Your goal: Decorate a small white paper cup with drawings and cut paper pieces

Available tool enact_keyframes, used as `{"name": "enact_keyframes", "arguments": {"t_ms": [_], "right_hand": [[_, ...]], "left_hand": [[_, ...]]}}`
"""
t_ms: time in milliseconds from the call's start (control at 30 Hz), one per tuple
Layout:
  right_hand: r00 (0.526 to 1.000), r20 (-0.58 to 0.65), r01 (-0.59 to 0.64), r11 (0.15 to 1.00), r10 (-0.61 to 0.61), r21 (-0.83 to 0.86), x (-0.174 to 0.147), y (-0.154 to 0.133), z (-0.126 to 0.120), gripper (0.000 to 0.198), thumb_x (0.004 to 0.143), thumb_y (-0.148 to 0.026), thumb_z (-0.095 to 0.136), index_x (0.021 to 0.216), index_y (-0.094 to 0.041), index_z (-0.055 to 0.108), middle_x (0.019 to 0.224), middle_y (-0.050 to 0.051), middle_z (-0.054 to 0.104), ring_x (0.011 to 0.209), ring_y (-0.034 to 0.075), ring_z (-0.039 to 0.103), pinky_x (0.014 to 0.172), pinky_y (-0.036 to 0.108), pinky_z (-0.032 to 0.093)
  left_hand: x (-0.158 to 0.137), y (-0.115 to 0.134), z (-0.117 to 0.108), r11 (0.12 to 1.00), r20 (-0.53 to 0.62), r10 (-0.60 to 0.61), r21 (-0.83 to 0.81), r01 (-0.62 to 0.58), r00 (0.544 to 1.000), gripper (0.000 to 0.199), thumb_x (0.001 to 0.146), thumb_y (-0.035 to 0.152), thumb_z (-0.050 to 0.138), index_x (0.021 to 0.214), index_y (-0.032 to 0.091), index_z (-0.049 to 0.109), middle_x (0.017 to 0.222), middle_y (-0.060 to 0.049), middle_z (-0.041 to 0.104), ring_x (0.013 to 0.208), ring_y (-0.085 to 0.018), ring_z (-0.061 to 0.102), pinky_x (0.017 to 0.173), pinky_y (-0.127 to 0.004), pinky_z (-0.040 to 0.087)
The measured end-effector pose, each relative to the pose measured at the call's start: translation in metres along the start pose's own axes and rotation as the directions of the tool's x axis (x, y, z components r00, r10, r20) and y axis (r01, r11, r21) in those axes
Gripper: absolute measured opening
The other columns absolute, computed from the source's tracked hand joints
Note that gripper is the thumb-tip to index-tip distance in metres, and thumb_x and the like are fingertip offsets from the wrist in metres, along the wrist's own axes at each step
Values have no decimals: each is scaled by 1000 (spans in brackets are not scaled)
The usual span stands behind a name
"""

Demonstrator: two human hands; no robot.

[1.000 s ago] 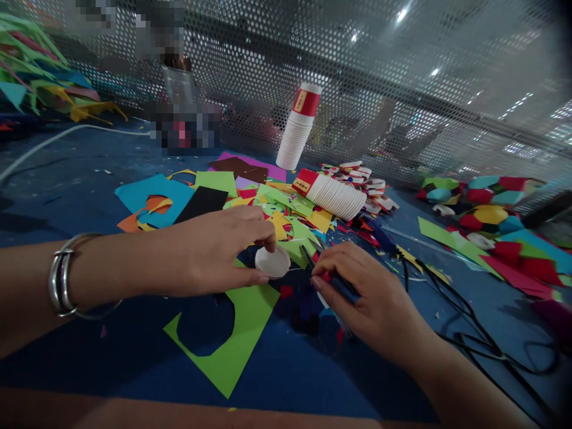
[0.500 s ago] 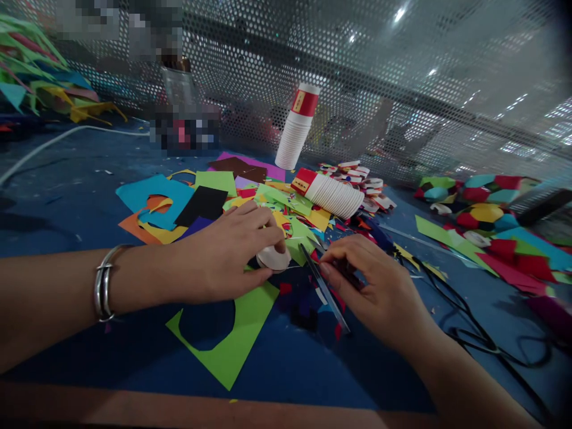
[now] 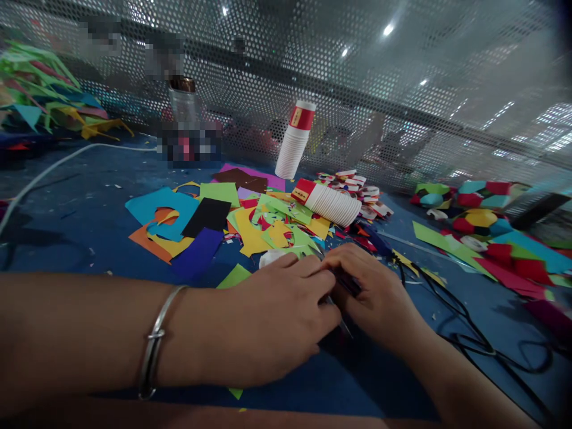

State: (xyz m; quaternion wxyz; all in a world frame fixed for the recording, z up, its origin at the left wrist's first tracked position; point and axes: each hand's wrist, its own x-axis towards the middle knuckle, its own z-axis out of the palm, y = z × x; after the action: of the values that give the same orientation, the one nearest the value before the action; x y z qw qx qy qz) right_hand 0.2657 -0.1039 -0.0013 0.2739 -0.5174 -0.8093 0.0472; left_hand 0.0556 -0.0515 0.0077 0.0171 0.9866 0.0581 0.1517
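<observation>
My left hand [image 3: 272, 316], with a silver bangle [image 3: 155, 339] at the wrist, lies over the middle front of the table. Its fingers are curled down and meet the fingertips of my right hand [image 3: 370, 286]. Whatever they pinch is mostly hidden; the end of a slim greyish, pen-like stick [image 3: 345, 329] shows below them. Dark handles [image 3: 351, 283], seemingly of scissors, sit inside my closed right fingers. A white roll [image 3: 270, 257], looking like tape, rests just behind my left knuckles. Under that hand, green paper [image 3: 235, 275] is mostly covered.
Coloured paper scraps [image 3: 250, 229] spread behind my hands. One stack of paper cups [image 3: 292, 146] stands upright; another stack [image 3: 337, 202] lies on its side. Black cable [image 3: 469, 322] loops at the right, near patchwork-like paper pieces [image 3: 482, 220]. A perforated metal screen [image 3: 348, 89] rises behind.
My left hand has let go of the white roll and moved right and nearer, up to my right hand. It now covers most of the green paper and stick. The right hand stays nearly in place.
</observation>
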Motion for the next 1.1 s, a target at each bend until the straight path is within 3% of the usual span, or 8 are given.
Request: {"name": "enact_keyframes", "arguments": {"t_ms": [200, 400, 567, 900, 1100], "right_hand": [[998, -26, -60, 998, 60, -10, -1, 2, -3, 15, 90, -8, 57, 97, -21, 61, 98, 5, 62, 89, 20, 59, 79, 34, 48], [996, -53, -70, 997, 69, -31, -2, 2, -6, 7, 95, -16, 58, 98, -21, 62, 95, 3, 61, 85, 18, 58, 74, 32, 47], [995, -59, -81, 996, 79, -37, -2, 0, -7, 7, 96, -18, 57, 95, -22, 63, 93, 4, 62, 85, 19, 58, 73, 33, 47], [994, -97, -64, 995, 55, -82, -1, 2, -7, 6, 95, -19, 58, 94, -23, 62, 95, 4, 63, 87, 21, 60, 74, 35, 47], [993, -89, -76, 995, 71, -58, -1, 3, -7, 4, 96, -21, 59, 94, -22, 62, 94, 4, 63, 87, 20, 59, 75, 34, 47]], "left_hand": [[10, -1, 6, 999, -8, -17, 47, 17, 1000, 27, 89, 40, 66, 100, 16, 66, 103, -9, 63, 101, -29, 54, 85, -45, 43], [20, -5, -2, 996, 170, -73, -39, 81, 983, 31, 83, 44, 74, 96, 16, 70, 100, -9, 67, 98, -28, 55, 82, -40, 42], [24, -10, -5, 984, 241, -80, -137, 116, 967, 28, 82, 42, 76, 97, 18, 72, 99, -10, 66, 97, -28, 55, 78, -38, 40], [27, -20, -3, 970, 152, 80, -240, -41, 985, 19, 80, 31, 77, 93, 18, 70, 97, -7, 66, 94, -24, 57, 82, -35, 42], [28, -25, -8, 934, 225, 66, -356, 19, 972, 15, 82, 26, 76, 94, 17, 73, 100, -7, 65, 97, -21, 59, 80, -30, 46]]}}
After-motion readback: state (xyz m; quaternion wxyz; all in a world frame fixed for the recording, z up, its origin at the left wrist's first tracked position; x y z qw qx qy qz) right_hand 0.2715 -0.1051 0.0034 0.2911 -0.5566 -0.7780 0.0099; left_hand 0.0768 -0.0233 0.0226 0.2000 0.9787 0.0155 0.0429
